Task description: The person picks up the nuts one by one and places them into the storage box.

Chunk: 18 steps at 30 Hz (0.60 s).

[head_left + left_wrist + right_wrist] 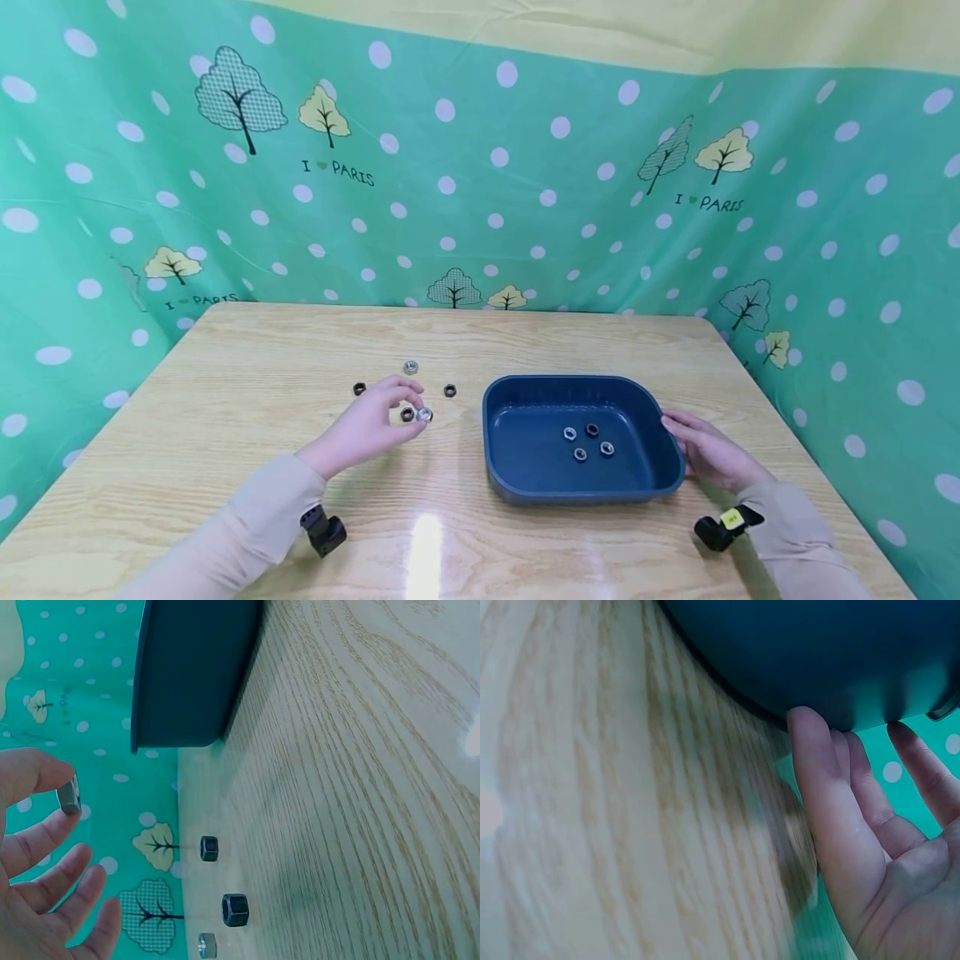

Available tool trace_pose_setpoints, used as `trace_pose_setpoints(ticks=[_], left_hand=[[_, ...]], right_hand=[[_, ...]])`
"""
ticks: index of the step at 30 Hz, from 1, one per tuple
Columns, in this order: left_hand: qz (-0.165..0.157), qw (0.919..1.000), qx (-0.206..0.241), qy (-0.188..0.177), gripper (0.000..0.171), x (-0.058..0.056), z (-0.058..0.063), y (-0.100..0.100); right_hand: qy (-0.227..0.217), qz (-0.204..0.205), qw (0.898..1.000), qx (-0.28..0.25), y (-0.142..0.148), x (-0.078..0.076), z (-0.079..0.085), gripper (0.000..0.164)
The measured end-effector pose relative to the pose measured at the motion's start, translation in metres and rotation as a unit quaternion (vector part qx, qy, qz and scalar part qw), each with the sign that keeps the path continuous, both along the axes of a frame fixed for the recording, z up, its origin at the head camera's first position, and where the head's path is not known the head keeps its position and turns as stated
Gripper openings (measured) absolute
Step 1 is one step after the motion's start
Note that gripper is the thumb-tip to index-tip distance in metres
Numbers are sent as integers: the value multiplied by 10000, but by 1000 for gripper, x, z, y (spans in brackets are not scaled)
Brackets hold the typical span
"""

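In the head view my left hand [371,421] is raised over the table, pinching a silver hex nut [424,414] between thumb and index finger. The left wrist view shows the same nut [69,796] side-on, the other fingers spread loosely. A dark nut [407,414] shows right beside it in the head view. Around the hand lie another dark nut [450,390], a third one [359,388] and a silver nut [411,367]. At the right, my right hand [708,450] rests its extended fingertips [806,724] against the outer wall of a blue rectangular bin [585,498].
Inside the bin, several nuts lie loose on the floor, among them a dark nut [592,430] and a silver one [570,433]. The wooden table [247,375] meets a green dotted curtain [465,208] at its back and sides.
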State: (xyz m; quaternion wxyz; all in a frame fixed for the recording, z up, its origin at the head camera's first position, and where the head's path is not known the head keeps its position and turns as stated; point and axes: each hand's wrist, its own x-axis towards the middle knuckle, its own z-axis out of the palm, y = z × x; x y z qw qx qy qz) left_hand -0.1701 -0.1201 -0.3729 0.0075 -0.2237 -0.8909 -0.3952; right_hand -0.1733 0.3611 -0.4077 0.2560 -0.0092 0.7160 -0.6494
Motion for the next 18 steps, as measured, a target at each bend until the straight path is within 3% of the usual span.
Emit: trace_pose_setpoints(ticks=[12, 18], left_hand=[[-139, 9996, -175, 174, 9, -5, 10, 6], [-129, 9989, -383, 245, 10, -4, 18, 12]], right_hand=[[21, 20, 10000, -1, 1, -2, 0, 44], [12, 50, 9999, -100, 2, -1, -1, 33]])
